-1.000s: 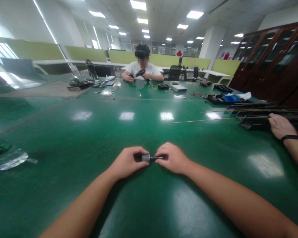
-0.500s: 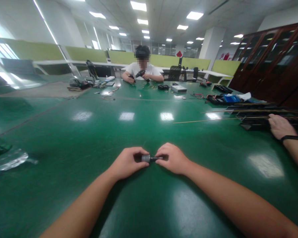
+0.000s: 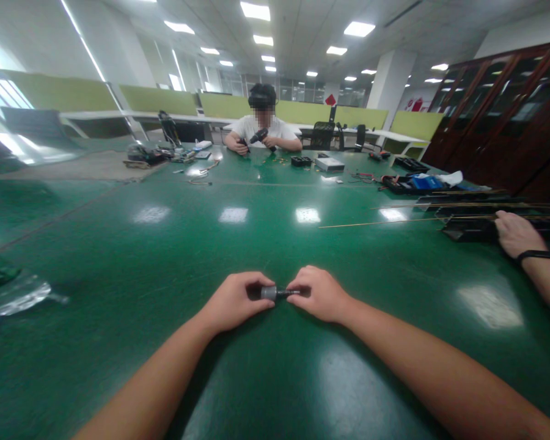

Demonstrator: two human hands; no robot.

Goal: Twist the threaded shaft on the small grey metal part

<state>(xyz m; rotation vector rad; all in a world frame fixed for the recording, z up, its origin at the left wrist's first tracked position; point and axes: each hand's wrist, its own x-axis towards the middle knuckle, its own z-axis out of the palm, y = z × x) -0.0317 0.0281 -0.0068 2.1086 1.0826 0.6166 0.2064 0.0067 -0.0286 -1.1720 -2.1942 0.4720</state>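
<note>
Low over the green tabletop, my two hands face each other at the middle of the view. My left hand (image 3: 236, 300) is closed, thumb and fingers around a short grey cylinder (image 3: 269, 293). A thin dark rod (image 3: 282, 293) with light marks extends from the cylinder's right end. My right hand (image 3: 321, 293) pinches that rod between thumb and fingertips. Rod and cylinder lie in one line, roughly level. The cylinder's left end is partly hidden in my left hand, and its exact kind is too small to make out.
Across the green table (image 3: 187, 238) sits a person (image 3: 263, 128) holding a dark power drill (image 3: 258, 136). At right, another person's hand (image 3: 520, 235) rests on black channels (image 3: 470, 229) beside long thin rods (image 3: 362, 225). Clear plastic wrap (image 3: 21, 296) lies at left.
</note>
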